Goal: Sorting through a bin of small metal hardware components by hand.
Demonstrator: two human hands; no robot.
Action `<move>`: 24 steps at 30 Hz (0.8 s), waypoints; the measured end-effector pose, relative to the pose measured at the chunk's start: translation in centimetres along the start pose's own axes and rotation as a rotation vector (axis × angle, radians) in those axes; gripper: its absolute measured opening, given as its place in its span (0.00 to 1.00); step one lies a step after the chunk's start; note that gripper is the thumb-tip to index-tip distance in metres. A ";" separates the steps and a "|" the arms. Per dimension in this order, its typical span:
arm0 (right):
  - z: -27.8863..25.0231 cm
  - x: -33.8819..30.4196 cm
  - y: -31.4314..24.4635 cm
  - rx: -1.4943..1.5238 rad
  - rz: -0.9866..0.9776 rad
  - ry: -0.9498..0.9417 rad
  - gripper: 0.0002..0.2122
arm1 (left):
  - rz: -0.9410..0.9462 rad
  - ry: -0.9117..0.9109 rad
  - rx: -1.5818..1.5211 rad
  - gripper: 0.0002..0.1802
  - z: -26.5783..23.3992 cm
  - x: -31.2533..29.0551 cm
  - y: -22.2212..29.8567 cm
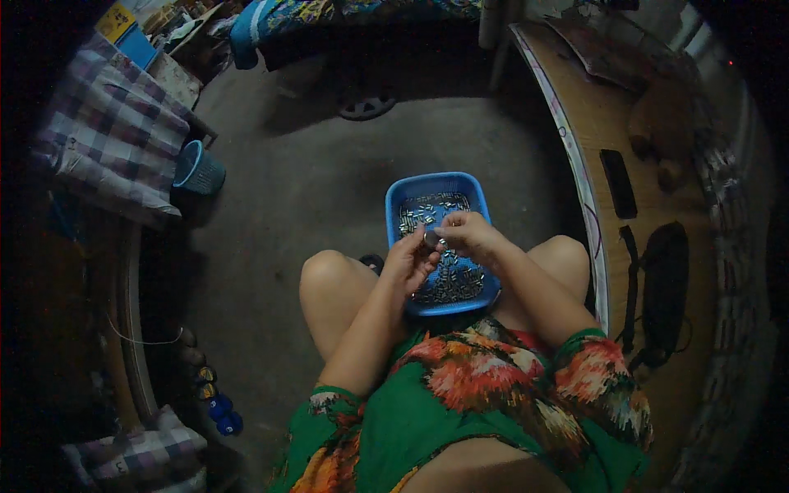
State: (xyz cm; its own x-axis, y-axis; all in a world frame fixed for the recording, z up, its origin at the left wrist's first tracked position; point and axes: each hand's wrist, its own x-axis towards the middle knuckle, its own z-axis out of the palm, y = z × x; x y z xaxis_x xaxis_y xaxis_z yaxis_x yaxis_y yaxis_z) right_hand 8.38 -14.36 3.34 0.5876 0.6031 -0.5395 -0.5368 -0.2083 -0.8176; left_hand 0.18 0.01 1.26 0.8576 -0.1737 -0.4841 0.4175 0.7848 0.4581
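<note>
A blue plastic basket (445, 311) stands in front of me between my knees. Many small shiny metal cylinders (450, 287) lie inside it, heaped toward the near and far ends. Over the basket's middle, my left hand (408, 261) is closed around a small dark round piece (431, 238), its fingers curled up. My right hand (472, 233) meets it from the right, thumb and fingers pinched together at the round piece. Whatever sits in that pinch is too small to tell. Both hands are above the cylinders.
Along my right runs a wooden surface (604, 107) bearing a black phone-like slab (618, 183) and a dark strapped item (664, 287). A teal wastebasket (200, 168) stands left, beside checkered cloth (111, 123). Ahead is a bed with a patterned cover (345, 15); a dark round base (366, 108) lies before it.
</note>
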 end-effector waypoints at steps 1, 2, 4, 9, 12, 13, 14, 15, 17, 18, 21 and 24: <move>-0.4 0.1 0.0 0.072 0.001 -0.027 0.09 | 0.000 -0.002 0.001 0.18 -0.1 0.1 -0.1; -0.6 0.2 0.0 0.145 0.002 -0.053 0.09 | -0.006 -0.009 -0.001 0.18 -0.3 0.2 -0.2; -0.6 0.3 0.2 0.155 -0.002 -0.055 0.09 | -0.013 -0.016 -0.002 0.18 -0.4 0.2 -0.3; -0.1 -0.3 -0.5 0.053 -0.012 -0.115 0.08 | -0.029 0.045 0.050 0.19 0.2 -0.4 -0.1; -0.1 -0.2 -0.2 -0.044 -0.072 -0.130 0.07 | -0.024 0.033 0.088 0.19 -0.6 0.0 -0.2; -0.1 -0.2 -0.3 -0.052 -0.065 -0.128 0.07 | -0.024 0.033 0.088 0.19 -0.6 0.1 -0.3; -0.2 -0.3 -0.4 -0.060 -0.057 -0.127 0.07 | 0.018 0.054 0.075 0.18 -0.7 0.1 -0.4; -0.2 -0.2 -0.3 -0.061 -0.058 -0.126 0.07 | 0.059 0.076 0.062 0.17 -0.7 0.2 -0.5; 0.0 -0.2 -0.1 -0.079 -0.087 -0.060 0.07 | 0.097 0.072 0.067 0.16 -0.5 0.3 -0.7; 0.0 -0.2 -0.1 -0.079 -0.088 -0.060 0.07 | 0.134 0.067 0.073 0.15 -0.4 0.3 -0.7; 0.2 0.0 0.0 -0.070 -0.056 -0.103 0.06 | 0.235 0.181 0.106 0.12 -1.0 0.4 -1.0; -0.6 0.4 0.5 0.184 0.040 -0.201 0.06 | 0.244 0.163 -0.033 0.11 -0.4 0.3 -0.6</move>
State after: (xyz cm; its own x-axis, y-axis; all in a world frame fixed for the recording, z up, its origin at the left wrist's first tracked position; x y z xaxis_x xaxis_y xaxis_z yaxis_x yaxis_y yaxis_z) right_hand 8.77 -14.70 2.58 0.4415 0.7416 -0.5051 -0.6689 -0.1032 -0.7362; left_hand 0.03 -0.26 0.55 0.8707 0.1180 -0.4774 0.1930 0.8109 0.5524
